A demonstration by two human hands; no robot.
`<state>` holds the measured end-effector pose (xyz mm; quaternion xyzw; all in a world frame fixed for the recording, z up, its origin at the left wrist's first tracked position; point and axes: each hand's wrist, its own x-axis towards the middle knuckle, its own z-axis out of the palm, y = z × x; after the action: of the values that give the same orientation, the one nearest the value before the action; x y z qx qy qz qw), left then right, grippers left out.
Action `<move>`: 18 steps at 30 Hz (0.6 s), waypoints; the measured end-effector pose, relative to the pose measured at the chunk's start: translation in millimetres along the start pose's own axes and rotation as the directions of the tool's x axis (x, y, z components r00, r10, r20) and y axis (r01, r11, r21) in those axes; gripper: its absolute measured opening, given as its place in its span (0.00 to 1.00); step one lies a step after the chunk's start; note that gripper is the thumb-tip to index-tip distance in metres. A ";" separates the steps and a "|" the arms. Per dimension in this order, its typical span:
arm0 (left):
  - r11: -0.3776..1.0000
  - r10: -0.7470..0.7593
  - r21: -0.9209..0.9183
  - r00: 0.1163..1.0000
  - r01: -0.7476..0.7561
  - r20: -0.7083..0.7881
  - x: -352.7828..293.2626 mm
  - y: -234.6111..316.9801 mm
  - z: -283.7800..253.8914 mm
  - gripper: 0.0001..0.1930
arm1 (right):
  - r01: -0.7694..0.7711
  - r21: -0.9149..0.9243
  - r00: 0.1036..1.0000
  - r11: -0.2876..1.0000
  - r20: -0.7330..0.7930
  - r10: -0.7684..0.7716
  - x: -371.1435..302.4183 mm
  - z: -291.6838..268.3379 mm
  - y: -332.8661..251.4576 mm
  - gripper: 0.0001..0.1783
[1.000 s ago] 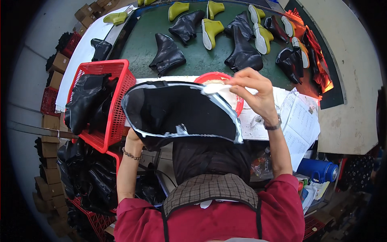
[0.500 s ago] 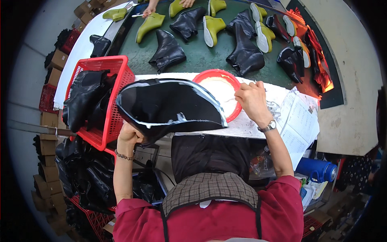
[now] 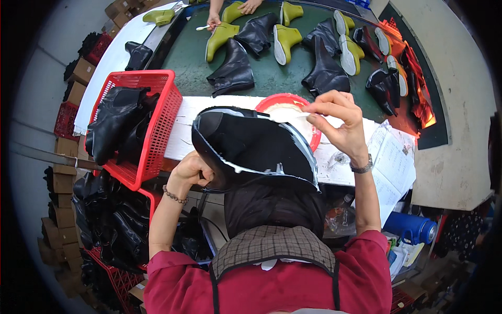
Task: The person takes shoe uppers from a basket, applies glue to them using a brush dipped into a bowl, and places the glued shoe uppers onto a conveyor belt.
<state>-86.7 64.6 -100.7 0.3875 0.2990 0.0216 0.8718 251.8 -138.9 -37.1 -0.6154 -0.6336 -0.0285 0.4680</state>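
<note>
My left hand (image 3: 192,170) is closed around the lower left side of a black boot upper (image 3: 246,144), held tilted with its open sole side up. White paste runs along much of the rim, in an uneven line on the near edge. My right hand (image 3: 340,125) pinches a slim white brush (image 3: 297,116), its tip at the boot's far rim; the bristles are too small to make out. Behind the boot, partly hidden by it, stands a red bowl (image 3: 317,137) with white paste (image 3: 285,111) inside.
At my left stands a red basket (image 3: 170,107) of black boots. Written papers (image 3: 389,157) lie right on the white board (image 3: 180,131). Across the green belt (image 3: 272,78), with black boots and green shoes, another person's hands (image 3: 213,20) hold a small white brush. A blue flask (image 3: 410,227) sits lower right.
The boot has moved right and turned slightly, with my left hand. My right hand has lifted the brush from the bowl to the boot's far rim. The other person's hand has shifted.
</note>
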 end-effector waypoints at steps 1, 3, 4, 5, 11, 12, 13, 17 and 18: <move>0.998 -0.037 0.055 0.999 0.036 0.019 0.4 5.3 8.7 0.20 | 0.007 0.002 1.000 1.000 0.001 -0.007 -1.2 -2.2 0.7 0.10; 0.980 -0.121 0.165 0.991 0.111 0.051 0.0 12.6 25.3 0.30 | -0.020 0.011 0.997 1.000 0.072 0.019 -1.6 -5.6 0.1 0.08; 0.972 -0.139 0.194 0.989 0.129 0.039 0.4 14.0 35.7 0.32 | 0.022 0.017 0.997 1.000 0.080 -0.023 2.1 -4.8 -4.2 0.09; 0.963 -0.157 0.224 0.987 0.147 0.029 1.1 14.4 43.8 0.33 | 0.019 0.018 0.996 1.000 0.082 -0.020 5.8 -3.0 -6.3 0.09; 0.908 -0.257 0.329 0.965 0.259 -0.052 11.7 7.8 68.4 0.41 | 0.115 -0.003 0.966 0.993 0.235 -0.111 32.0 3.0 -9.5 0.09; 0.918 -0.262 0.299 0.964 0.261 -0.038 14.3 6.2 68.6 0.42 | 0.136 -0.005 0.962 0.991 0.238 -0.131 36.5 5.4 -10.1 0.09; 0.926 -0.267 0.269 0.963 0.263 -0.025 16.2 4.8 68.0 0.43 | 0.134 -0.010 0.963 0.991 0.237 -0.127 38.3 7.3 -8.8 0.09; 0.962 -0.207 0.189 0.978 0.198 0.025 10.3 4.1 45.1 0.38 | 0.142 0.066 0.979 0.988 0.140 -0.150 32.9 5.4 -3.9 0.11; 0.979 -0.166 0.126 0.985 0.160 0.042 9.8 0.1 31.7 0.35 | 0.129 0.086 0.984 0.988 0.108 -0.138 27.1 4.0 -0.2 0.11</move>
<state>-61.6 46.3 -89.0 0.4147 0.3074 -0.0786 0.8528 254.7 -116.1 -22.2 -0.5532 -0.6997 0.0001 0.4521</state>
